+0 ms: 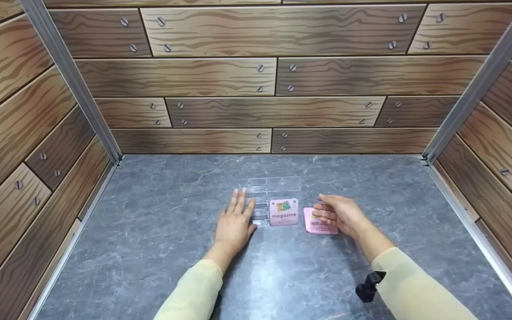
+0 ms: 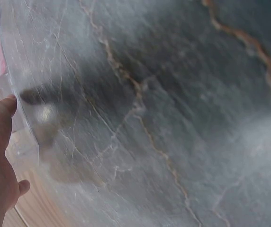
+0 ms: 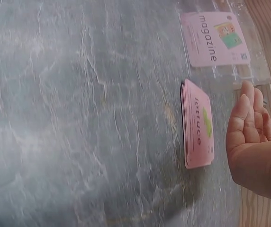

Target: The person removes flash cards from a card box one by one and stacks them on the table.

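A clear plastic card rack (image 1: 278, 183) lies on the grey marbled table, its tiers running away from me. In its front right slot stands a pink card reading "magazine" (image 1: 284, 213). My left hand (image 1: 233, 224) rests along the rack's left side with fingers straight; the left wrist view has its thumb at the rack's front edge. A short stack of pink cards, the top one reading "lettuce" (image 3: 199, 125), lies just right of the rack. My right hand (image 1: 341, 214) hovers over that stack, fingers loosely bent and holding nothing, partly hiding the top card in the head view.
Wood-plank patterned walls (image 1: 271, 113) close off the back and both sides, with metal corner posts (image 1: 76, 84) between them. A black device (image 1: 370, 286) is strapped at the right sleeve. Grey marbled tabletop (image 1: 149, 249) surrounds the rack and cards.
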`<state>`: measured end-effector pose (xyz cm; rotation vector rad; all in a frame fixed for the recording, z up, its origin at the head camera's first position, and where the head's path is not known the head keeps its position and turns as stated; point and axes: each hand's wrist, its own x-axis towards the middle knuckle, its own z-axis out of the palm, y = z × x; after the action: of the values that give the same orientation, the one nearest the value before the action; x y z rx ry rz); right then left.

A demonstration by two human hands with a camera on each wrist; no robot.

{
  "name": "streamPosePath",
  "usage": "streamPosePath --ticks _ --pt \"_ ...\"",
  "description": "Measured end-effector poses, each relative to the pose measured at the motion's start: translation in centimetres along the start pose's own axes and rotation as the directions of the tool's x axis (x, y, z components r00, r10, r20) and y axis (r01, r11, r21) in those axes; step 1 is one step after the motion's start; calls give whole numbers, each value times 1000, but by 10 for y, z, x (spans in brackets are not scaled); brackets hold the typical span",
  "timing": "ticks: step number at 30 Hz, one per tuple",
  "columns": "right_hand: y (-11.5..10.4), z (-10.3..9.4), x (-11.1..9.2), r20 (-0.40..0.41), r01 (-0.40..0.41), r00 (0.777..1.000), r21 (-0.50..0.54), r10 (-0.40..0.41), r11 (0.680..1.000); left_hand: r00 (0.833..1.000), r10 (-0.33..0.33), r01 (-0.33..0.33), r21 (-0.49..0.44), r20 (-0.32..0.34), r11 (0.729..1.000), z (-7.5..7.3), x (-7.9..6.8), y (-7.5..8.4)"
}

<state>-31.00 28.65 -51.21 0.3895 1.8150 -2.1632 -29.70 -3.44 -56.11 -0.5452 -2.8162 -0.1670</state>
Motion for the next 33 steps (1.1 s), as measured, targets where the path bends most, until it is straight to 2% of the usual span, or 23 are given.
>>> streamPosePath --ticks 17,33 --pt "3 28 4 32 -2 999 -10 2 1000 1000 5 -5 1 -13 1000 3 1 -1" --pt "9 39 8 40 -35 999 -4 35 999 1000 4 -4 6 -18 1000 4 0 -1"
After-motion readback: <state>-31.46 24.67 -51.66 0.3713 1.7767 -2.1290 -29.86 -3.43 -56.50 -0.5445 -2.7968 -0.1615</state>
